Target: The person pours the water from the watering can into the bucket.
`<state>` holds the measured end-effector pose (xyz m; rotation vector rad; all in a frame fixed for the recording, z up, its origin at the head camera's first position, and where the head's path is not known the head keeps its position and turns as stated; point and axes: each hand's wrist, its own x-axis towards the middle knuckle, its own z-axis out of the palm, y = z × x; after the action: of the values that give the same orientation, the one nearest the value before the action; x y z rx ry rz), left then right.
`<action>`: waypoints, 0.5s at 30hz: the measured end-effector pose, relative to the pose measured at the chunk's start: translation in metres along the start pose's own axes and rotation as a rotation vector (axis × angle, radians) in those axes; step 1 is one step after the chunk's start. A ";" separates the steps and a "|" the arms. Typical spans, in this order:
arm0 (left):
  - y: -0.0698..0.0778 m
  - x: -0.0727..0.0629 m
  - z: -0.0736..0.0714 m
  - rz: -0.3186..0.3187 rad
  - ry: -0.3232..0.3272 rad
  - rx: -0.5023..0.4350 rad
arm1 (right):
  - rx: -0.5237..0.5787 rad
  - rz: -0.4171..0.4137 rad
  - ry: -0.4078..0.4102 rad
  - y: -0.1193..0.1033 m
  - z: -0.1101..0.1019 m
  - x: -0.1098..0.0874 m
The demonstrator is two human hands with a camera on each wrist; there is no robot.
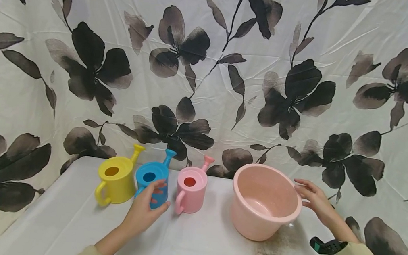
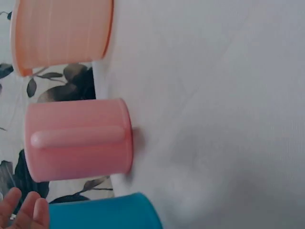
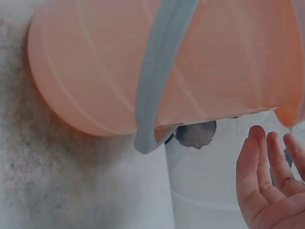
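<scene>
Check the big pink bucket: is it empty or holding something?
Empty: the head view looks into the pink bucket, and its bare inner wall and bottom show, with nothing inside.

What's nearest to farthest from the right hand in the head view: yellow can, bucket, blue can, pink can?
From the right hand:
1. Bucket, right beside it
2. Pink can, left of the bucket
3. Blue can, in the middle of the cans
4. Yellow can, farthest left

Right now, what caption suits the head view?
Left hand near blue watering can, right hand beside pink bucket; yellow can and pink can alongside.
</scene>
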<state>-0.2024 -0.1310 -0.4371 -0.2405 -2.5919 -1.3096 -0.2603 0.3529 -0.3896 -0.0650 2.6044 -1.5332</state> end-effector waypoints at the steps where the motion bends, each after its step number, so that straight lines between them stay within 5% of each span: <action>1: -0.001 0.001 0.003 -0.023 -0.004 -0.009 | 0.019 0.008 -0.005 -0.001 0.000 0.001; 6: -0.009 0.003 0.017 -0.097 -0.015 -0.041 | 0.108 0.028 -0.038 -0.002 -0.001 0.006; 15: -0.020 0.008 0.035 -0.121 -0.006 -0.122 | 0.273 0.049 -0.085 -0.002 -0.005 0.009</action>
<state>-0.2199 -0.1138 -0.4708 -0.1096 -2.5702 -1.5128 -0.2694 0.3549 -0.3862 -0.0405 2.2926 -1.8086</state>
